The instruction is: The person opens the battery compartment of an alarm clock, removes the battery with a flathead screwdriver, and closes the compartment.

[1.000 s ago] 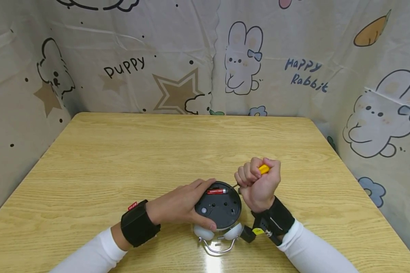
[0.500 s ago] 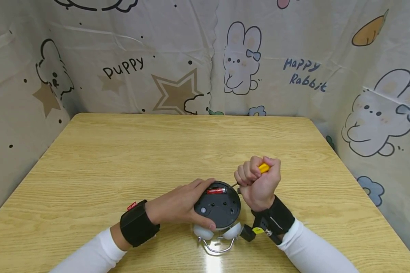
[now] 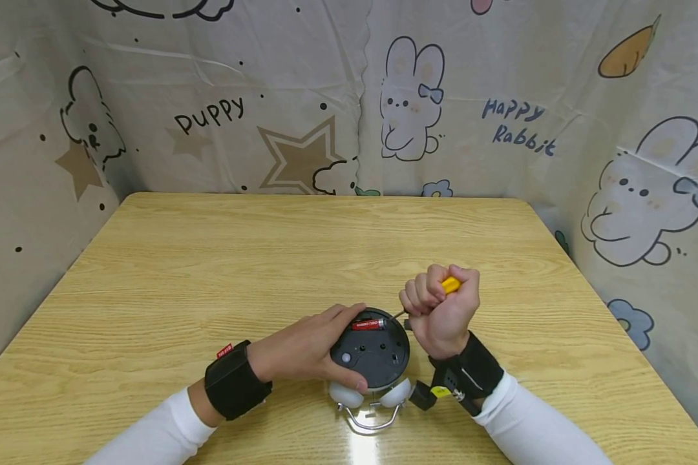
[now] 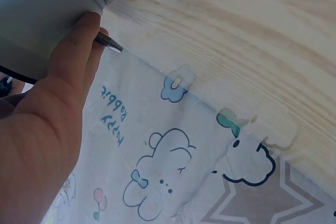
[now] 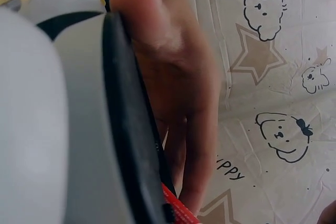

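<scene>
A twin-bell alarm clock [image 3: 378, 361] lies with its black back up and its white bells toward the person. In its uncovered battery slot sits a red battery [image 3: 368, 325]. My left hand [image 3: 311, 349] grips the clock's left side, thumb near the bells and fingers round the far rim. The left wrist view shows those fingers along the white casing, beside a metal leg [image 4: 110, 41]. In a fist, my right hand [image 3: 442, 320] holds a screwdriver by its yellow handle [image 3: 450, 285]. Its thin shaft slants down to the battery's right end. The fist hides most of the handle.
A wooden table [image 3: 238, 252] carries the clock near its front edge. Behind and beside it hangs a printed curtain [image 3: 302, 84]. The clock's wire handle [image 3: 378, 426] points toward the person, and a black wrist camera [image 3: 422, 396] sits close beside the right bell.
Hardly anything differs. The right fist with the screwdriver sits a touch higher, while the left hand and the clock keep their place.
</scene>
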